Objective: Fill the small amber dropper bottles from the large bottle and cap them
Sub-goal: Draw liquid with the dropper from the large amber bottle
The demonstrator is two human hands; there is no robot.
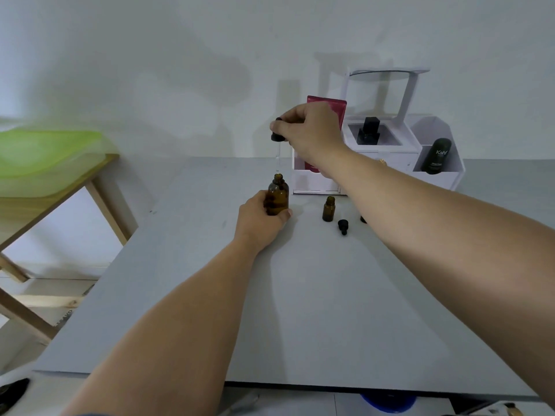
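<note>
The large amber bottle (277, 196) stands uncapped on the grey table (300, 295). My left hand (259, 220) grips its lower body. My right hand (309, 130) pinches the black bulb of a dropper (277, 136) straight above the bottle. The dropper's clear glass tube hangs down with its tip just over the bottle's mouth. To the right stands a small amber bottle (328, 209), open. A small black dropper cap (342, 227) lies on the table beside it. Another dark object (363, 219) peeks out from behind my right forearm.
A white organizer (378, 157) sits at the table's back, holding a red pouch (336, 105), a black square bottle (368, 132) and a dark tube (437, 156). A wooden side table (60, 193) with a green tray (45, 154) stands at the left.
</note>
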